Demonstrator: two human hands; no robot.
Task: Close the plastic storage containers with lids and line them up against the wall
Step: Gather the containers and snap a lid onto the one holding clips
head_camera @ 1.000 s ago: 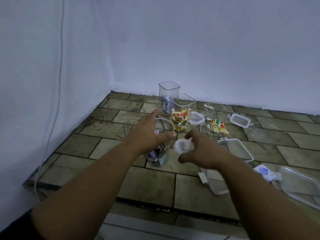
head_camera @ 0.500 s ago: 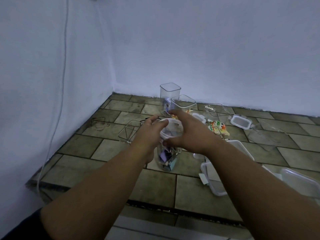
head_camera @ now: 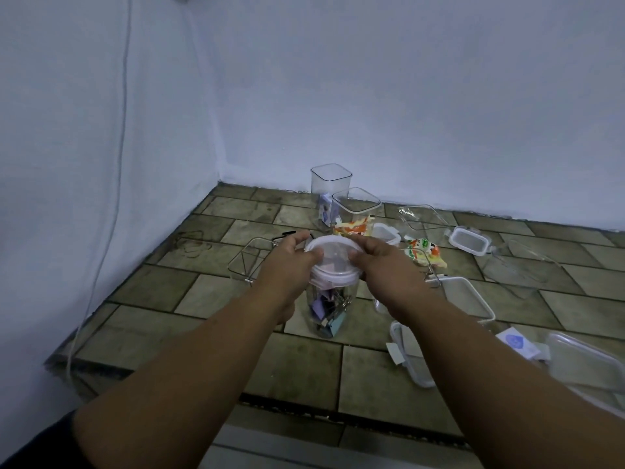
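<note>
Item in hand: one round white-rimmed plastic lid (head_camera: 333, 256), seated on top of a clear round plastic jar (head_camera: 329, 306) holding coloured binder clips; the jar stands upright on the tiled floor (head_camera: 162, 319), well apart from the wall (head_camera: 406, 96). My left hand (head_camera: 291, 262) clasps the lid's left edge, thumb laid on its top; my right hand (head_camera: 382, 262) clasps the right edge likewise.

Behind the jar: a tall clear square container (head_camera: 329, 184), open, nearest the wall; a second clear square container (head_camera: 355, 208) holding an orange snack packet, open.

Left: a clear glass clip-top container (head_camera: 250, 262), open.

Right: a small white-rimmed rectangular lid (head_camera: 468, 240), loose on the floor; a large white-rimmed rectangular lid (head_camera: 468, 299), also loose.
</note>
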